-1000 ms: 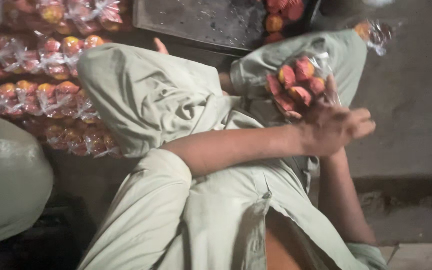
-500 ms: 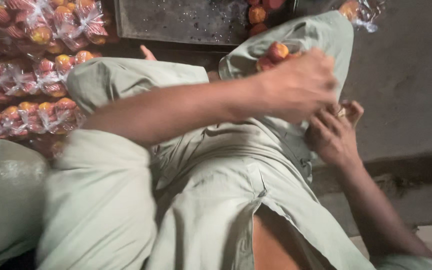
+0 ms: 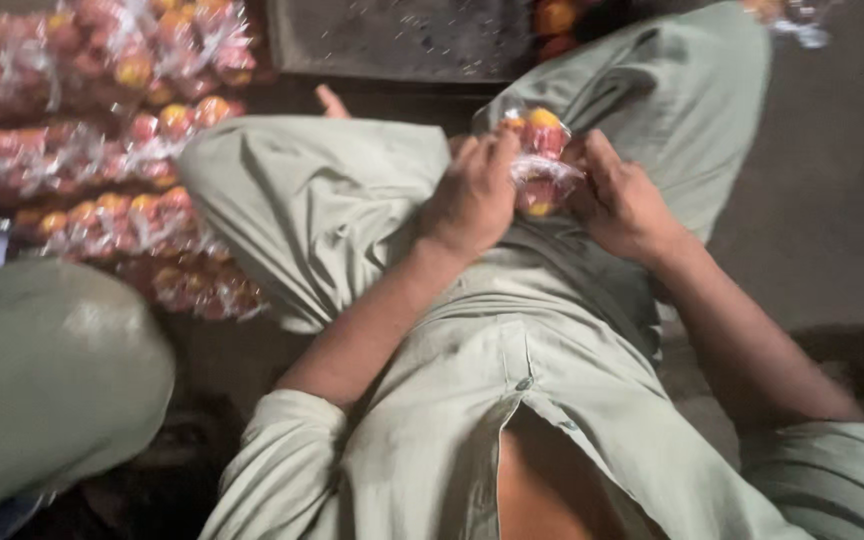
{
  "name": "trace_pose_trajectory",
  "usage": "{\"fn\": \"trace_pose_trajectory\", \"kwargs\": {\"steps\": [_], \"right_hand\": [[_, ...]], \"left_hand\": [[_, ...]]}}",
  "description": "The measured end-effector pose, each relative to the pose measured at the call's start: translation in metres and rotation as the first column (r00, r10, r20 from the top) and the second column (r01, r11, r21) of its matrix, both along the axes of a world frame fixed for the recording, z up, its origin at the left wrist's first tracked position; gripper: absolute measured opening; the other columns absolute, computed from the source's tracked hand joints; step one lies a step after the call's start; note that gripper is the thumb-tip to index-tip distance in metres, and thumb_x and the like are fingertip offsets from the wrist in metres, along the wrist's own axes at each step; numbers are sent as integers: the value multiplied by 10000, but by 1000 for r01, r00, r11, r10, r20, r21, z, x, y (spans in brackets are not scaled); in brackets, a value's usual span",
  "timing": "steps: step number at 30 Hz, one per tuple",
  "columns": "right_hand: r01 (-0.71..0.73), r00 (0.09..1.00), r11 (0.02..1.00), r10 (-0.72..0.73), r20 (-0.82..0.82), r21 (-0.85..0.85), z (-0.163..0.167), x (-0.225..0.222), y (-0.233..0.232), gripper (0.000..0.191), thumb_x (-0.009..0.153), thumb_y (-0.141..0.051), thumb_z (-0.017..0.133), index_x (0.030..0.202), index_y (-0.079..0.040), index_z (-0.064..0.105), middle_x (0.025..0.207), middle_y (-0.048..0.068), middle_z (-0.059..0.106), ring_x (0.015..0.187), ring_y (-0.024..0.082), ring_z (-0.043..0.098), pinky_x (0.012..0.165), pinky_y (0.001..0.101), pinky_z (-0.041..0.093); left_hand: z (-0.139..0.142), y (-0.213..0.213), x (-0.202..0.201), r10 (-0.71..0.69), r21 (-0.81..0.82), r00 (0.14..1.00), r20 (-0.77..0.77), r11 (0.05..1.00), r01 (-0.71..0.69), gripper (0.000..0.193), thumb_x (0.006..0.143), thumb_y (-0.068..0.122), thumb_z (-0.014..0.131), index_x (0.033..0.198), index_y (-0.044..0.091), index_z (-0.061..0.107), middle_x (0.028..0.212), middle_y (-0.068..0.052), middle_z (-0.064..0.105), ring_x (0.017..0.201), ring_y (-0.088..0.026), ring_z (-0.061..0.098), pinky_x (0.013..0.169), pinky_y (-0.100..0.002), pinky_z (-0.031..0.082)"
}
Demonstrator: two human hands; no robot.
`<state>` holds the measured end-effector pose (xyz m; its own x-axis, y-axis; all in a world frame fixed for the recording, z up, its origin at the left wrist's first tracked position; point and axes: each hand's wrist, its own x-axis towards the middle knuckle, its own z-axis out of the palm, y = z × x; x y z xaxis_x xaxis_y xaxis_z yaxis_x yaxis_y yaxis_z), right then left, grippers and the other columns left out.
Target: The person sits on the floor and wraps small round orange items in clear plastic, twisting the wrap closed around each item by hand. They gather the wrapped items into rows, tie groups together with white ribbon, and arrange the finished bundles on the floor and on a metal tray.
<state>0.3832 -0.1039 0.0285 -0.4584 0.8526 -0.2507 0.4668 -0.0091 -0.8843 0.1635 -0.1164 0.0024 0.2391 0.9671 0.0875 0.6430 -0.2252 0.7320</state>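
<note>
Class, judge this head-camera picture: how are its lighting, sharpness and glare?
Head view: dim, warm light throughout; motion blur softens the left hand, right hand and the clear bag of fruit between them; the stacked fruit bags at left are smeared, with glints on the plastic; corners fall into shadow.

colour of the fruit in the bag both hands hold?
Red and yellow-orange fruit in a clear bag; head view.

Your left hand (image 3: 472, 195) sits just left of the clear plastic bag of red and yellow fruit (image 3: 540, 160), fingers curled over its top edge, knuckles up. Your right hand (image 3: 620, 200) is just right of that bag — thumb pressed against its side, fingers bent round it. Both forearms are bare and run back from the bag toward your sleeves, elbows bent.
</note>
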Motion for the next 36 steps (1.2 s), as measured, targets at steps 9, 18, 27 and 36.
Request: {"fn": "trace_pose_trajectory", "kwargs": {"steps": [9,18,27,36], "right_hand": [[-383,848,370,-223,-481,-846,8,-5,-20,352,1038,-29,470,1380,-113,483,976,237,756,590,56,449,455,193,328],[296,854,942,-335,-398,-158,24,-36,-48,550,1019,58,489,1541,-98,411,1340,121,650,1013,187,589,871,327,510],[523,810,852,-481,-334,41,-4,29,-32,373,1084,42,556,1447,-22,501,1245,54,677,1150,153,646,1009,335,547],[817,568,572,-779,-264,70,-36,79,-35,113,1053,55,749,1052,4,648,928,105,705,760,175,659,678,295,523]], "left_hand": [[-23,-75,-45,104,-651,876,471,711,266,277,1014,168,596,819,-2,694,686,-91,659,642,-239,599,576,-410,487],[0,-14,-4,444,-816,710,546,476,330,243,1012,220,559,1082,33,699,680,-66,562,539,-165,520,474,-278,433],[23,30,100,-351,-2,933,-80,936,352,411,967,406,676,1256,117,637,1512,-101,430,1476,-307,409,1235,-551,383],[-43,30,107,-373,174,924,-81,908,381,926,915,645,716,1640,358,216,1727,-56,129,1616,-300,120,1309,-695,73]]}}
